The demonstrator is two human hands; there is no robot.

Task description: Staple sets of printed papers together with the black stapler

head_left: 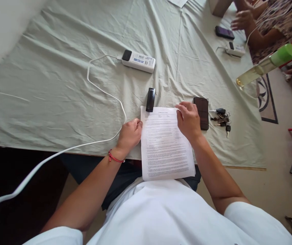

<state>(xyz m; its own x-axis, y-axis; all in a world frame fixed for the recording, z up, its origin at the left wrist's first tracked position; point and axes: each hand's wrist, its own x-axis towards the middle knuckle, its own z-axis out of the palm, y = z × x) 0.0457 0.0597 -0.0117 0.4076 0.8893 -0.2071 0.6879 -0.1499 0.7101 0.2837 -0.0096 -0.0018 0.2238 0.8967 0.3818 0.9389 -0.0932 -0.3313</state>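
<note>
A stack of printed paper sheets (167, 146) lies before me, its lower part reaching past the table edge over my lap. My left hand (130, 134), with a red string bracelet at the wrist, is closed at the sheets' left edge. At their upper right corner, my right hand (188, 119) has its fingers bent in a pinch on the paper. A black stapler (150, 99) rests at the top left of the sheets, slightly overlapping them. Just right of my right hand lies a dark phone (201, 114).
A white power bank (138, 61) trails a white cable (105, 90) leftward across the greenish tablecloth (66, 85). Keys (222, 119) lie right of the phone. Toward the far right are a green-capped bottle (267, 66), another phone (224, 32), a white device (235, 50) and another person's hand (244, 20).
</note>
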